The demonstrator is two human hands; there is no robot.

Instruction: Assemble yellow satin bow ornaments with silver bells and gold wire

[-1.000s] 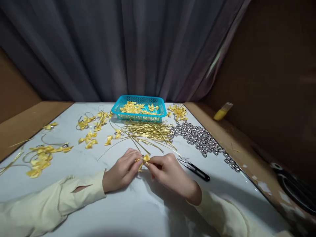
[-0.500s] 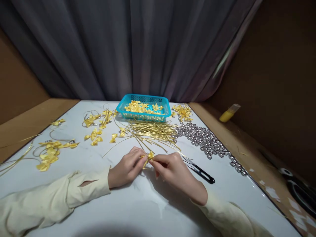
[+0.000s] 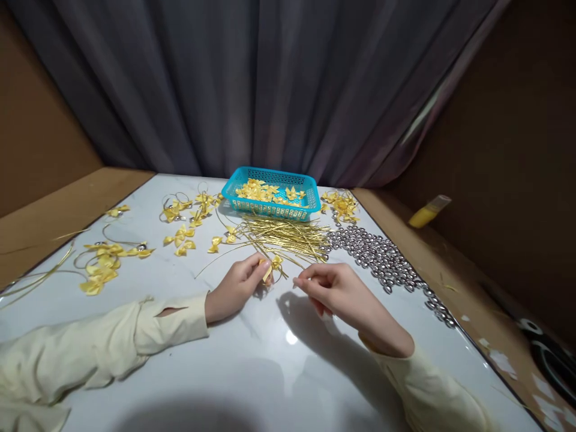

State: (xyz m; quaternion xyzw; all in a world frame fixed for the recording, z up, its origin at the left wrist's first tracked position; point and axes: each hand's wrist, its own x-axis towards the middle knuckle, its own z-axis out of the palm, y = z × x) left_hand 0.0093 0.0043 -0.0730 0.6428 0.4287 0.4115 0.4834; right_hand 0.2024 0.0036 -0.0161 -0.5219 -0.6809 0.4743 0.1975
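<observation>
Ribbon work is shown on a white tabletop (image 3: pixel 279 360). A small yellow ribbon bow (image 3: pixel 274 264) is pinched between the thumb and fingers of the left hand (image 3: pixel 236 287), just above the surface and near the front edge of a spread of gold wire ties (image 3: pixel 283 235). The right hand (image 3: pixel 339 291) is held just beside the bow; its fingertips are drawn together as if a thin gold strand is gripped, though the strand itself is too fine to be made out with certainty.

For the tying to be done well, the bow's centre should be kept firmly pinched so that the loops stay even, and any tie should be drawn snugly around the middle rather than over a loop. Tension is best applied gently, since the ribbon looks soft and easily crushed.

A turquoise plastic basket (image 3: pixel 238 183) is set at the far side of the table, and a shallow heap of loose yellow bows is held in it. Silver bells (image 3: pixel 382 258) are scattered unboxed to the right, and finished bows with looped ties (image 3: pixel 103 264) are laid out on the left.
</observation>
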